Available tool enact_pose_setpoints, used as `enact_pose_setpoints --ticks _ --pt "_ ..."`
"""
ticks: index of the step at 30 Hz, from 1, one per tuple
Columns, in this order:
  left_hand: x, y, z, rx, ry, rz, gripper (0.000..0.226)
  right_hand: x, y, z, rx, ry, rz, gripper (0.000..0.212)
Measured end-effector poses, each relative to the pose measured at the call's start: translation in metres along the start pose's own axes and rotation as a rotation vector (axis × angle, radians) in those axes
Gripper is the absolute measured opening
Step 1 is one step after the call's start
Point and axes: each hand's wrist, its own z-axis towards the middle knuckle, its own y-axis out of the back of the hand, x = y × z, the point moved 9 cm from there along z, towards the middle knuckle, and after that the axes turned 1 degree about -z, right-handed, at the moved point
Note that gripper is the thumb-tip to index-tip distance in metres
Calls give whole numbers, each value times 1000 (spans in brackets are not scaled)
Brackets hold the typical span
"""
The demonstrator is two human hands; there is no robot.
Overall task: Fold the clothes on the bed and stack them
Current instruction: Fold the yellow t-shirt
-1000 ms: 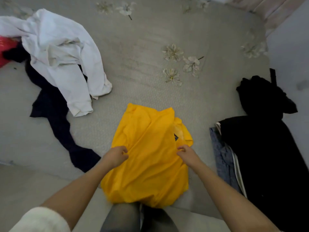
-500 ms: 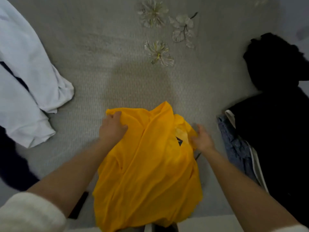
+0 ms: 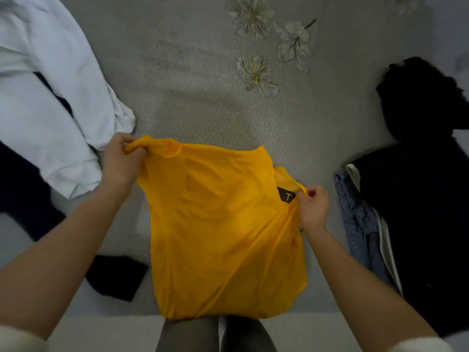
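Both hands pinch the yellow shirt point(image 3: 223, 224) on the bed point(image 3: 190, 97): left hand point(image 3: 121, 161) at 10 o'clock, right hand point(image 3: 313, 207) at 3 o'clock

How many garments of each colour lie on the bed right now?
Yellow shirt: 1
White garment: 1
Navy garment: 1
Black: 2, heap and folded piece
Blue patterned cloth: 1
Total: 6, more may lie hidden.

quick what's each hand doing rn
Left hand: closed, gripping the top left corner of the yellow shirt.
Right hand: closed, pinching the shirt's right edge by the dark label.
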Motion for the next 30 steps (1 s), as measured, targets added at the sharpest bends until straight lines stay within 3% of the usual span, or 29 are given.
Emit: enact_pose_setpoints --ticks 2,4,7,9,11,12,16,20,22,24,28,30 --pt "-4 33 4 -114 0 -40 36 20 24 -4 -90 57 97 15" --pt "3 61 4 -212 28 -60 31 25 29 -11 -54 88 144 16" --pt "66 101 13 -320 155 99 24 7 -5 -26 293 81 66 22" --pt "99 112 5 -336 287 224 41 -15 -26 -34 476 86 -55 36" --pt "89 102 -26 -320 385 418 46 -26 -26 -27 438 90 -64 35" --pt "76 90 -34 -312 337 507 45 -30 -22 -19 378 78 -55 33" --pt "29 -8 -36 -75 -73 644 45 -32 -28 32 247 64 -107 52" --pt "15 -114 -19 175 -221 746 55 -36 -61 53 359 91 -372 51" --pt "16 -151 -18 298 -228 840 62 -38 -69 42 405 146 -410 31" --pt "23 -164 -26 376 -204 979 60 -31 -60 23 347 305 -385 20" --pt "31 -139 -55 268 -334 997 27 -11 -18 -38 -30 1009 -458 11" --pt "46 -120 -75 239 -389 1029 34 -27 -13 -73 -52 1235 -439 8"
